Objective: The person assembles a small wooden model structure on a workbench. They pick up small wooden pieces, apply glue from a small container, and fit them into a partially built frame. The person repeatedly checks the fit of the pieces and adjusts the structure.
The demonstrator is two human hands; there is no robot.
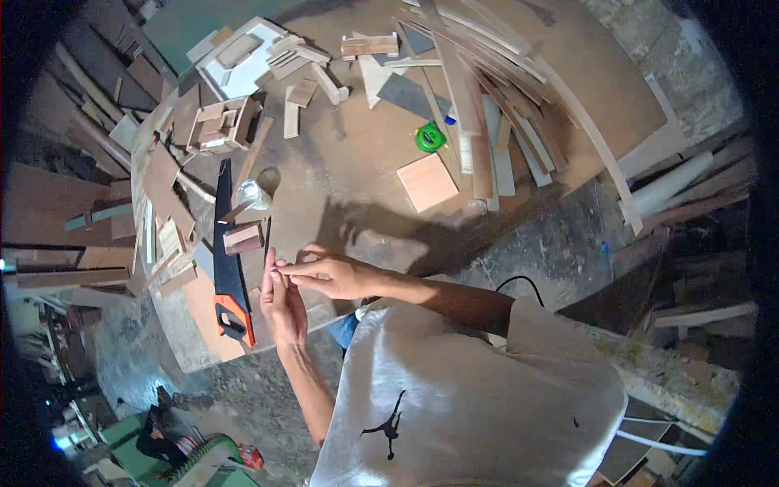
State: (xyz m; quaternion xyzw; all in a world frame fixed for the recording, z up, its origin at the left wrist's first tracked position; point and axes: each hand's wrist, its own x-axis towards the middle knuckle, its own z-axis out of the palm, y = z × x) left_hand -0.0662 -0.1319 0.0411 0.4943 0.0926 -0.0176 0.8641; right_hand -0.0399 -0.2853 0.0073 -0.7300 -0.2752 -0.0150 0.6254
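Looks like fiddling with something tiny at the worktop's (pixel 357 162) near edge, maybe a nail or sliver, too small to tell. Left hand (pixel 282 304) upright with fingers mostly straight, right hand (pixel 337 274) reaching across with fingertips pinched at the left fingertips, loosely curled otherwise. Saw (pixel 230 268) lying just beside the left hand along the left edge, wood block (pixel 243 237) right above it; probably next up: steady pinch before anything else

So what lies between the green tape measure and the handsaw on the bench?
In the head view, a small clear jar sits on bare benchtop between the green tape measure and the handsaw.
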